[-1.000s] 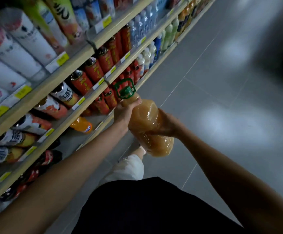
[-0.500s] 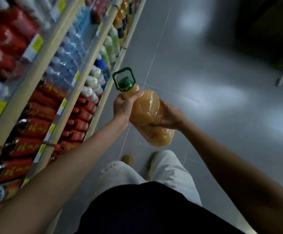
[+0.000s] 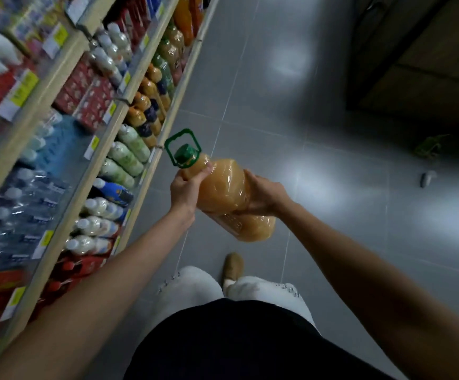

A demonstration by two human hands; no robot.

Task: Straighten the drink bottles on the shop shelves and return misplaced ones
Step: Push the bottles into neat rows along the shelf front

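Observation:
A large juice bottle (image 3: 224, 189) full of cloudy orange drink, with a green cap and green carry ring, is held tilted over the aisle floor. My left hand (image 3: 185, 192) grips its neck just below the cap. My right hand (image 3: 264, 194) holds the body from the right side, fingers curled round it. The shop shelves (image 3: 85, 171) run along the left, beside the bottle. Their bottom row holds similar orange juice bottles (image 3: 143, 119), pale green bottles (image 3: 128, 154) and white bottles (image 3: 96, 226).
The grey tiled floor (image 3: 332, 105) stretches to the right of the shelves. A dark wooden unit (image 3: 428, 64) stands at the far right, with a small green thing (image 3: 428, 146) and a pale scrap (image 3: 426, 178) on the floor near it. My legs and one shoe (image 3: 232, 266) are below the bottle.
I have walked along the aisle: the red bottles slid back to the lower left, and green, white and orange bottles came alongside. Both hands kept the same hold on the juice bottle.

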